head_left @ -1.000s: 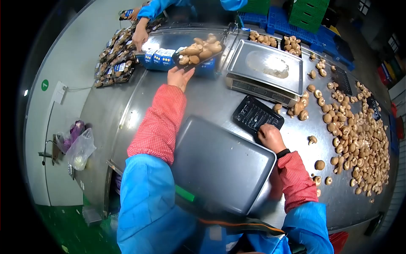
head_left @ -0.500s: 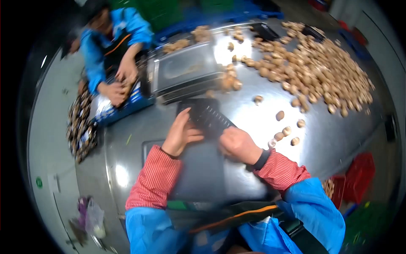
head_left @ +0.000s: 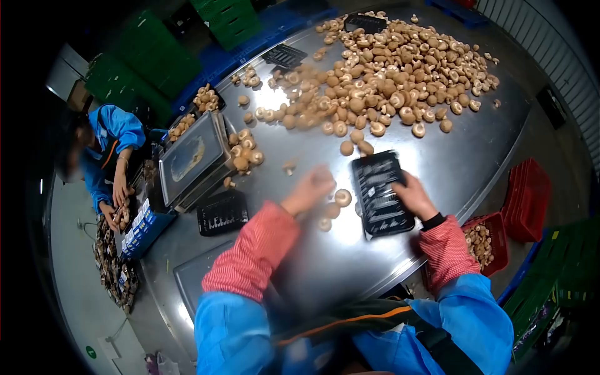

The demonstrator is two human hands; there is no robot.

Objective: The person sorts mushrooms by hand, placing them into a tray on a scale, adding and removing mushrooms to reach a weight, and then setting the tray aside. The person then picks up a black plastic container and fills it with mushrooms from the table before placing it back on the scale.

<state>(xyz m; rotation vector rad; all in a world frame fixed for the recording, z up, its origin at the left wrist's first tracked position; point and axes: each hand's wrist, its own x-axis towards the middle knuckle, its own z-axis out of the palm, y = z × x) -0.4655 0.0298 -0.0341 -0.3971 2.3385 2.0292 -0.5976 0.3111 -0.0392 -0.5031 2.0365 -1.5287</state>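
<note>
My right hand [head_left: 415, 197] grips the right edge of a black plastic tray [head_left: 382, 199], thumb over the rim. No mushrooms show in this ribbed tray. Left of it, my left hand [head_left: 312, 190] hovers above the metal table, its fingers smeared by motion. Just beside that hand are a few loose shiitake mushrooms [head_left: 342, 198]. A second black tray [head_left: 223, 213] lies on the table to the left, near a scale with a steel platform [head_left: 194, 156]. Beyond both hands spreads a big heap of shiitake mushrooms [head_left: 406, 75].
At the left, a co-worker [head_left: 115, 159] handles mushrooms over a blue-and-white box [head_left: 147, 228]. Black trays [head_left: 365, 24] lie by the heap. Red crates [head_left: 525, 200], one holding mushrooms, stand right of the table. Green crates [head_left: 228, 22] are stacked behind. A flat grey board [head_left: 206, 275] lies front left.
The view has swung to the right. Both hands were at a black tray near the scale; now my right hand holds a tray farther right, and my left hand is apart from it.
</note>
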